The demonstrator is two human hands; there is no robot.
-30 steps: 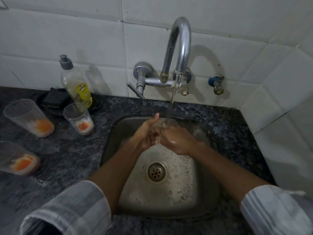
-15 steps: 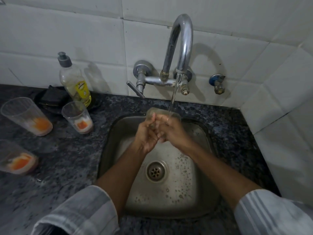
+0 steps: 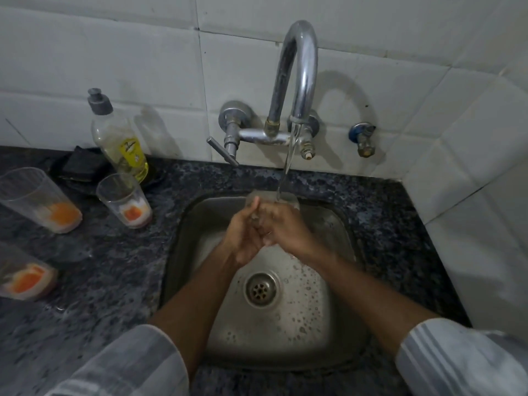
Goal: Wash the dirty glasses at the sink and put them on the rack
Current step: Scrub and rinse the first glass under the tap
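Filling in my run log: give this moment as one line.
step: rinsing | both hands grip glass under tap stream | three dirty glasses wait on counter

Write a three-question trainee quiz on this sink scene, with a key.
1. True or false: water is running from the tap onto the glass held over the sink.
2. How many glasses with orange residue stand on the counter?
A. one
B. three
C. five
3. Fill in: the dish soap bottle stands to the ____ of the tap.

Key:
1. True; the left hand and right hand both grip it.
2. B: back glass, small glass, near glass.
3. left
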